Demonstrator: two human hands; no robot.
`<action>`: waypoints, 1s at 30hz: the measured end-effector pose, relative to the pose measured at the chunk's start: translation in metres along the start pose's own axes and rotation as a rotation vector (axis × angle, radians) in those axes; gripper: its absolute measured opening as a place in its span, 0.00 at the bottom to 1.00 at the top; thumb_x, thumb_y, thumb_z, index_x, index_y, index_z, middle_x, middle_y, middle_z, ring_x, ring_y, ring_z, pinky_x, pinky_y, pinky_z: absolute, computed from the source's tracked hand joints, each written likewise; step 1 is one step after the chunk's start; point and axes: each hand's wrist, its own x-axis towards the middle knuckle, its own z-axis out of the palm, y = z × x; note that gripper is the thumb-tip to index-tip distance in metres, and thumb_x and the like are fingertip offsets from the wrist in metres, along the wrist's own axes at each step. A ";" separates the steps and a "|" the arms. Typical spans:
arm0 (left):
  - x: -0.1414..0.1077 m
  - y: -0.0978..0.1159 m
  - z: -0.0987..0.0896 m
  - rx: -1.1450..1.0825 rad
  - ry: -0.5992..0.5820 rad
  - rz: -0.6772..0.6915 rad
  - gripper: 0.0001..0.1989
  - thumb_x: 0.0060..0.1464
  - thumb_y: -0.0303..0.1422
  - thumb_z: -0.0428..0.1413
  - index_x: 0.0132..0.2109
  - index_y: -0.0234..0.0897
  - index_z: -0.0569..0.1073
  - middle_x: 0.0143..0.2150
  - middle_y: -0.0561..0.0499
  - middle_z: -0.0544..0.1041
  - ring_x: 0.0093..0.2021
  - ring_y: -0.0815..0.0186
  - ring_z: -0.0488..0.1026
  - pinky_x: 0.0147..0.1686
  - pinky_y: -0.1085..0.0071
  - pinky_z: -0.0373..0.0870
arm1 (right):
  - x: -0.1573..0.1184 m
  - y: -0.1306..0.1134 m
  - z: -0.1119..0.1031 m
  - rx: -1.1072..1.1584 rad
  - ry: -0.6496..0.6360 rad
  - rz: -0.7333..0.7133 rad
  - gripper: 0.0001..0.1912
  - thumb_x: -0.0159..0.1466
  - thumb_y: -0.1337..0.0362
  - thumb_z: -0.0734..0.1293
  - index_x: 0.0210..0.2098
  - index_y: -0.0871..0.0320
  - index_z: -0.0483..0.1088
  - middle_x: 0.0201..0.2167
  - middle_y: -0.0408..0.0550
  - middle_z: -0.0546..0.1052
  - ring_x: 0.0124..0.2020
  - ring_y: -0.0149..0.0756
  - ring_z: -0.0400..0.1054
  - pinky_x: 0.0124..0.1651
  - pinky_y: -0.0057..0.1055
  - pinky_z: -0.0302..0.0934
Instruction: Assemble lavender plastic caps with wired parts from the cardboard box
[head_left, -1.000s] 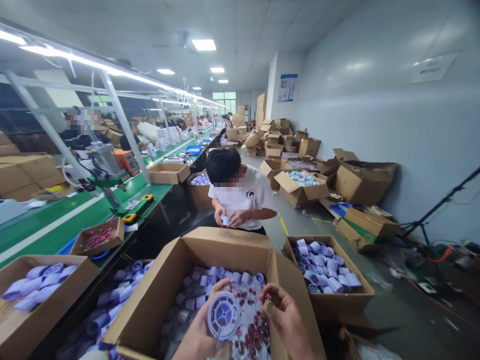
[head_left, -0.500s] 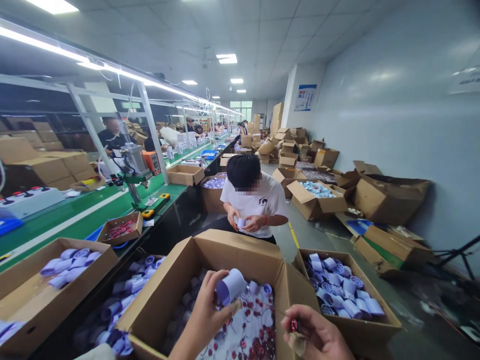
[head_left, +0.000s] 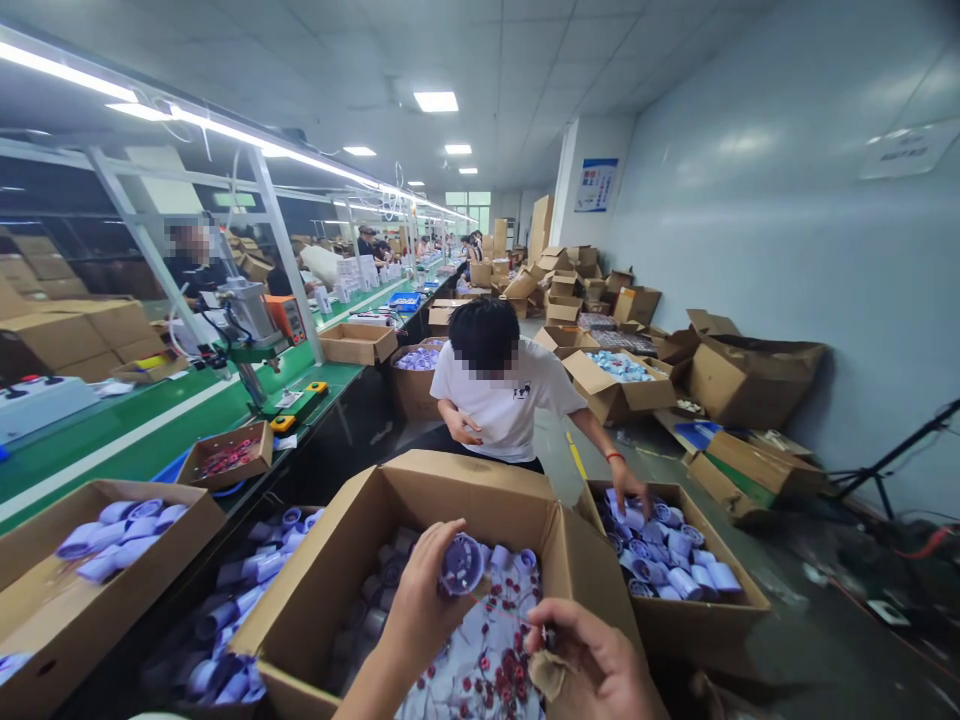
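Note:
My left hand (head_left: 420, 600) is wrapped round a lavender plastic cylindrical housing (head_left: 462, 566), its open end with inner ribs turned toward me. To its right, my right hand (head_left: 589, 650) pinches a small wired part (head_left: 550, 634), mostly hidden by the fingers and dark at this angle. A beige finger cover (head_left: 549, 674) is on a digit of that hand. Both hands are over a large open cardboard box (head_left: 465, 480). Inside it, small red parts with wires (head_left: 510, 668) lie on white sheeting, with more lavender housings (head_left: 375, 590) at the left.
Across the box sits a co-worker (head_left: 491, 390), one hand reaching into a carton of housings (head_left: 750, 615) at the right. More housings (head_left: 247, 600) lie at left, beside another carton (head_left: 187, 555). A green workbench (head_left: 142, 440) carries a press machine (head_left: 251, 330).
My left hand has turned the housing so its open end faces me. My right hand has moved left, closer to it. The co-worker's hands have parted, one reaching to the right carton.

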 end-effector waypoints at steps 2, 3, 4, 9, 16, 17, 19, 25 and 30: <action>0.001 0.002 -0.001 0.026 -0.031 0.030 0.26 0.37 0.33 0.67 0.48 0.41 0.74 0.43 0.44 0.78 0.45 0.53 0.73 0.46 0.57 0.71 | 0.000 0.000 -0.002 -0.064 -0.040 -0.032 0.17 0.49 0.53 0.74 0.36 0.55 0.76 0.27 0.50 0.78 0.27 0.37 0.72 0.31 0.29 0.68; 0.001 0.003 -0.002 0.051 -0.052 0.052 0.26 0.37 0.34 0.67 0.47 0.41 0.74 0.42 0.44 0.78 0.44 0.54 0.73 0.45 0.57 0.71 | 0.000 -0.002 -0.003 -0.097 -0.052 -0.047 0.17 0.50 0.54 0.74 0.36 0.55 0.76 0.28 0.50 0.78 0.28 0.37 0.72 0.32 0.29 0.68; 0.001 0.004 -0.002 0.083 -0.071 0.075 0.25 0.36 0.34 0.67 0.46 0.41 0.74 0.41 0.44 0.78 0.43 0.53 0.72 0.43 0.57 0.71 | 0.000 -0.003 -0.003 -0.127 -0.053 -0.060 0.16 0.50 0.55 0.74 0.36 0.55 0.76 0.28 0.50 0.78 0.28 0.37 0.72 0.32 0.29 0.68; 0.002 0.006 -0.005 0.182 -0.099 0.159 0.22 0.36 0.35 0.67 0.42 0.40 0.73 0.37 0.46 0.77 0.41 0.54 0.70 0.43 0.57 0.69 | -0.001 -0.009 -0.001 -0.205 -0.002 -0.058 0.15 0.51 0.55 0.73 0.36 0.55 0.77 0.27 0.49 0.78 0.28 0.37 0.72 0.32 0.29 0.68; -0.001 0.008 -0.001 0.134 -0.068 0.200 0.21 0.36 0.35 0.67 0.40 0.40 0.71 0.40 0.44 0.77 0.43 0.54 0.70 0.43 0.57 0.69 | 0.005 0.002 -0.001 -0.221 -0.040 -0.039 0.16 0.53 0.54 0.72 0.38 0.57 0.75 0.27 0.48 0.77 0.28 0.36 0.71 0.31 0.28 0.67; -0.001 0.008 0.000 0.100 -0.069 0.191 0.20 0.37 0.34 0.67 0.40 0.40 0.71 0.41 0.44 0.77 0.45 0.53 0.70 0.44 0.57 0.69 | 0.006 0.002 -0.001 -0.224 -0.043 -0.036 0.16 0.53 0.54 0.72 0.38 0.56 0.75 0.28 0.48 0.77 0.28 0.36 0.71 0.31 0.28 0.66; -0.001 0.009 0.003 0.017 -0.079 0.168 0.19 0.39 0.32 0.65 0.41 0.41 0.71 0.44 0.44 0.77 0.48 0.53 0.71 0.45 0.57 0.69 | 0.008 0.002 0.000 -0.232 -0.037 -0.039 0.16 0.53 0.54 0.72 0.38 0.56 0.75 0.28 0.48 0.77 0.28 0.36 0.71 0.32 0.28 0.66; -0.005 0.001 0.012 -0.012 -0.022 0.287 0.22 0.41 0.28 0.64 0.44 0.43 0.67 0.42 0.46 0.76 0.43 0.57 0.73 0.43 0.58 0.71 | 0.013 0.005 0.007 -0.273 0.014 -0.100 0.16 0.53 0.53 0.71 0.37 0.55 0.76 0.25 0.48 0.77 0.25 0.37 0.70 0.28 0.28 0.65; -0.014 -0.001 0.015 0.005 -0.019 0.321 0.28 0.46 0.24 0.60 0.54 0.44 0.63 0.52 0.41 0.68 0.53 0.53 0.68 0.50 0.53 0.65 | 0.020 0.012 0.011 -0.358 0.109 -0.258 0.11 0.54 0.62 0.70 0.37 0.51 0.77 0.34 0.49 0.79 0.33 0.40 0.72 0.34 0.30 0.67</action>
